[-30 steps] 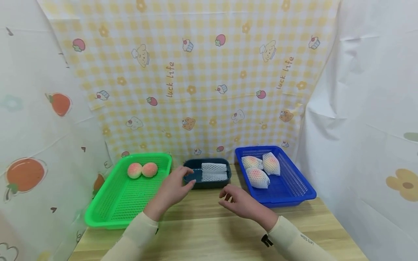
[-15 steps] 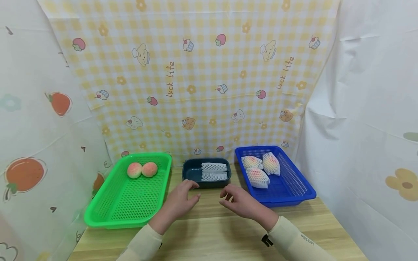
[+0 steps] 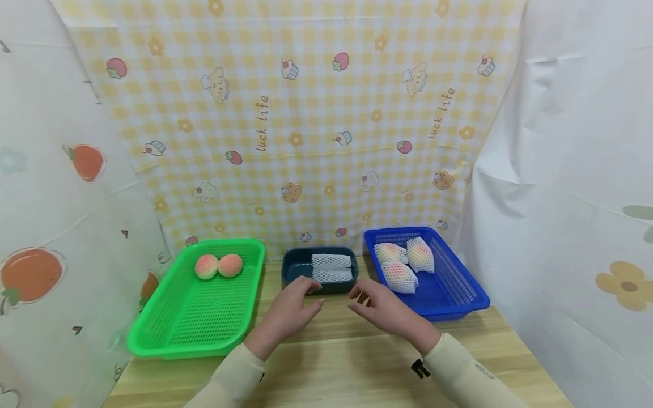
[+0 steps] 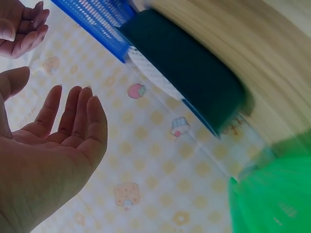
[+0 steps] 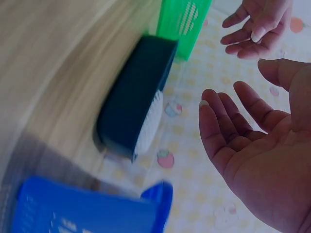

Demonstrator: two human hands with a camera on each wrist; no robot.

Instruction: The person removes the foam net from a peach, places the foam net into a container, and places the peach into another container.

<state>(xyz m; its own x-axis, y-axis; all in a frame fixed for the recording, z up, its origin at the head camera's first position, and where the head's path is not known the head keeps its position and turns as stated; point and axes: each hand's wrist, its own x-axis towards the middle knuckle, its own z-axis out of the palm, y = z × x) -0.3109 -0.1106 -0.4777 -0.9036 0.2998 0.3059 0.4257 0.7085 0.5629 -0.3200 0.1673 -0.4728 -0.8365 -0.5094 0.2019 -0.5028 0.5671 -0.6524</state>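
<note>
My left hand (image 3: 288, 310) hovers before the dark teal box (image 3: 306, 288), its fingers loosely bent and holding nothing. Facing it, my right hand (image 3: 384, 306) hangs between that box and the blue basket (image 3: 466, 309), also with nothing in its fingers. Two white foam net sleeves (image 3: 331, 276) lie flat in the box's right part. Two pink peaches (image 3: 230, 265) sit side by side at the back of the green basket (image 3: 140, 340). Inside the blue basket are three peaches in foam nets (image 3: 399, 277). Both wrist views show relaxed, slightly curved fingers and bare palms.
The wooden table (image 3: 336, 368) carries all three containers, green at left, teal in the middle, blue at right. A yellow checked cloth (image 3: 316, 113) hangs close behind them. White printed sheets (image 3: 551, 226) enclose both sides.
My left hand has drawn back from over the teal box and shifted right, nearer the right hand. The right hand has barely moved. The head view has turned slightly.
</note>
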